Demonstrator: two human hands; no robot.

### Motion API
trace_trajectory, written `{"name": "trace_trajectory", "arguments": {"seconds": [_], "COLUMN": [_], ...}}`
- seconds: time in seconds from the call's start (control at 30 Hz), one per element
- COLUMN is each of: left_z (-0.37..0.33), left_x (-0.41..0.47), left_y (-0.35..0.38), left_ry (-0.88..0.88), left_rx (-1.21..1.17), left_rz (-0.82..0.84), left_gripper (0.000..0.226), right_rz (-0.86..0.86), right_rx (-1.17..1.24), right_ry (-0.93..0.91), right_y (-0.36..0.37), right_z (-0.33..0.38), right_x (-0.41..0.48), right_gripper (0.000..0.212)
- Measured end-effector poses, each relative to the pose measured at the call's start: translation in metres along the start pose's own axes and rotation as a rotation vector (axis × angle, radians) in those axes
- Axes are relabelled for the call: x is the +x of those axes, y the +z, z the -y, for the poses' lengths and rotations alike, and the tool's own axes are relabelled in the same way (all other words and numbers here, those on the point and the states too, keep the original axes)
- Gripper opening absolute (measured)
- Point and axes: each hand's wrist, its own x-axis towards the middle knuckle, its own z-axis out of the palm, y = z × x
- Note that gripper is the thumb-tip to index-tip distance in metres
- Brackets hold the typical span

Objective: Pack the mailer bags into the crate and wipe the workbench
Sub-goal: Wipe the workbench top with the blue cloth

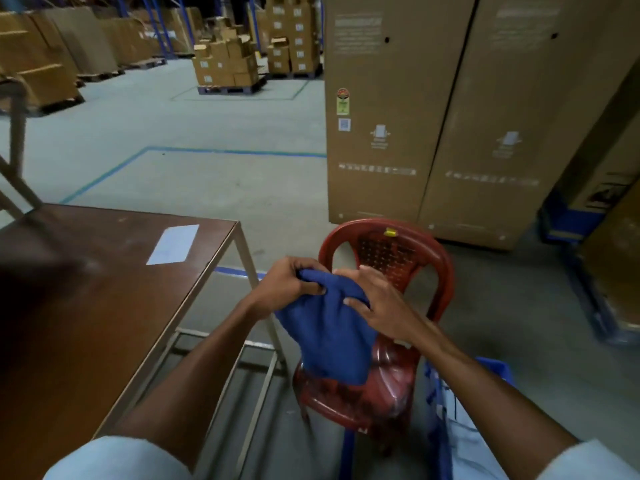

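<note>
Both of your hands are on the blue cloth (pixel 329 341), so the step in hand seems to be the wiping, not the packing. Your left hand (pixel 291 282) has its fingers curled round the upper edge of the cloth and pinches it with the thumb. Your right hand (pixel 377 299) grips the top fold beside it, the thumb lying on the front side. Neither hand is free.

You hold the cloth in the air above the red chair (pixel 391 251), apart from the workbench (pixel 86 306), which stands to your left. It hangs down from your fingers in a loose, bunched shape. It looks soft and thick, of one dark blue colour, and I see no stain on it.

One white flat piece (pixel 173 244) lies on the brown top near the far corner. It may be a mailer bag, but I cannot tell for sure. The blue crate (pixel 495 367) is low at your right, mostly hidden by your arm, and its content is not clear.

For the next move, I think you need to gather the cloth into one hand, turn to the left and bring it flat onto the top. The white piece should probably be lifted first, so the cloth does not push it off the edge.
</note>
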Motion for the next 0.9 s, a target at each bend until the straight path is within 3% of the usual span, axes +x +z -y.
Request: {"name": "trace_trajectory", "arguments": {"seconds": [0.1, 0.2, 0.37, 0.43, 0.5, 0.57, 0.73, 0.8, 0.9], "left_z": [0.008, 0.011, 0.019, 0.026, 0.037, 0.061, 0.142, 0.187, 0.278], "left_x": [0.023, 0.041, 0.061, 0.066, 0.07, 0.075, 0.074, 0.07, 0.059], "left_y": [0.011, 0.026, 0.038, 0.04, 0.041, 0.045, 0.078, 0.097, 0.135], "left_ry": [-0.042, 0.024, 0.108, 0.044, -0.034, -0.099, -0.438, -0.494, -0.519], "left_rx": [-0.009, 0.071, 0.205, 0.055, -0.078, -0.16, -0.413, -0.335, 0.085], "left_rz": [-0.154, -0.258, -0.275, -0.268, -0.292, -0.242, -0.147, -0.062, 0.132], "left_gripper": [0.021, 0.029, 0.028, 0.019, 0.015, 0.006, 0.031, 0.03, 0.069], "right_rz": [-0.034, -0.048, -0.023, 0.019, 0.095, 0.159, 0.252, 0.327, 0.459], "right_rx": [-0.079, -0.204, -0.347, -0.39, -0.523, -0.562, -0.538, -0.505, -0.422], "right_ry": [0.072, 0.06, 0.153, 0.238, 0.281, 0.339, 0.376, 0.468, 0.593], "right_y": [-0.006, -0.011, -0.014, -0.01, -0.002, 0.012, 0.068, 0.098, 0.153], "right_z": [-0.011, -0.024, -0.04, -0.049, -0.058, -0.065, -0.088, -0.109, -0.149], "right_x": [-0.012, -0.018, -0.014, -0.016, -0.024, -0.032, -0.065, -0.086, -0.128], "right_gripper": [0.053, 0.049, 0.041, 0.047, 0.07, 0.08, 0.065, 0.086, 0.102]}}
